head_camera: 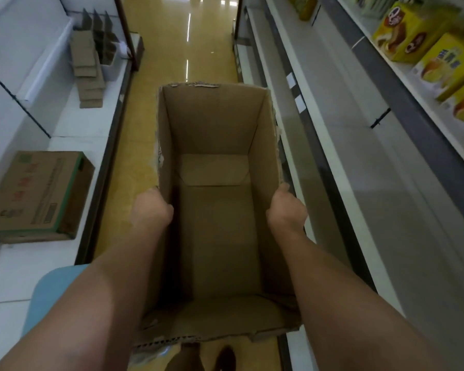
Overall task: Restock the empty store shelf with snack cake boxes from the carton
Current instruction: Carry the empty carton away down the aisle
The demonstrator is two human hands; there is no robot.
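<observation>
You hold the carton (214, 199) at mid-aisle, left hand (152, 208) and right hand (287, 210) each clamped over a side wall, keeping it level. It shows empty inside. The boxes (413, 41) sit on the right-hand shelf (386, 57).

Both arms outstretched; left hand (152, 210) and right hand (287, 210) apparently gripping.

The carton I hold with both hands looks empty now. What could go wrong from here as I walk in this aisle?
1. The carton hides the floor just ahead, so you may trip.
2. Its top edges look torn; the wall could bend or rip where the left hand and right hand grip.
3. Its right side passes close to the shelf edge and may catch.
</observation>
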